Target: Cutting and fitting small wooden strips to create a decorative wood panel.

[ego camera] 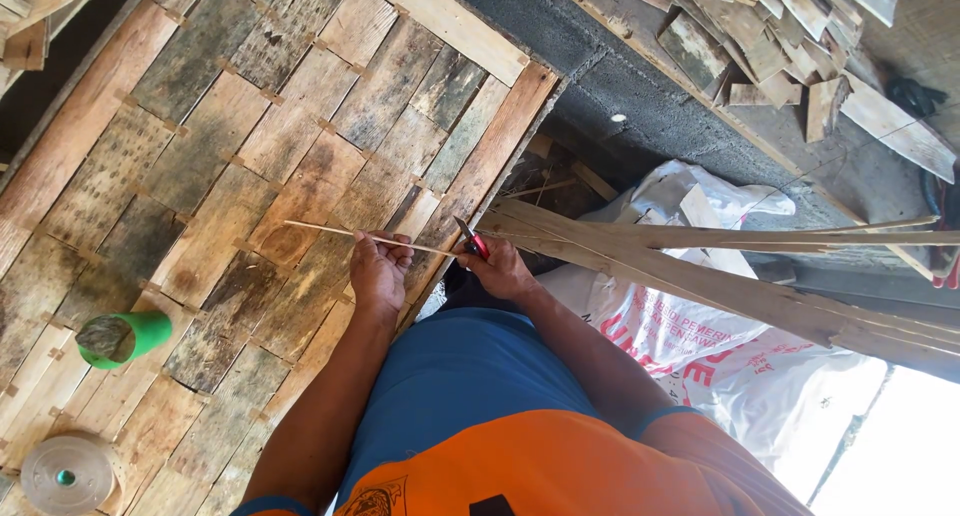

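a person in an orange and blue shirt looks down at two bare hands in the middle of the frame. the left hand [379,266] is curled shut, pinching a long thin pale bamboo strip [345,234]. the strip starts left of centre and runs right, across the left hand, to the right hand.

the right hand [500,268] is closed tight around a small knife with a red handle [472,239]. the knife blade points up and meets the thin strip just beside the left hand. the two hands are near each other but do not touch.

under the hands lies a big woven mat of flat brown and grey bamboo slats [220,136]. it fills the left half of the frame. a bundle of long flat bamboo slats [760,238] reaches from the right hand out to the right edge.

on the mat at the lower left stands a green plastic cup [125,336]; something dull and brownish fills its mouth, but what it is cannot be told. in the lower left corner lies a round pale spool [68,473]. a white plastic sack with red print [680,326] sits at the lower right. a heap of cut wood pieces [770,36] lies at the upper right, on a grey floor.
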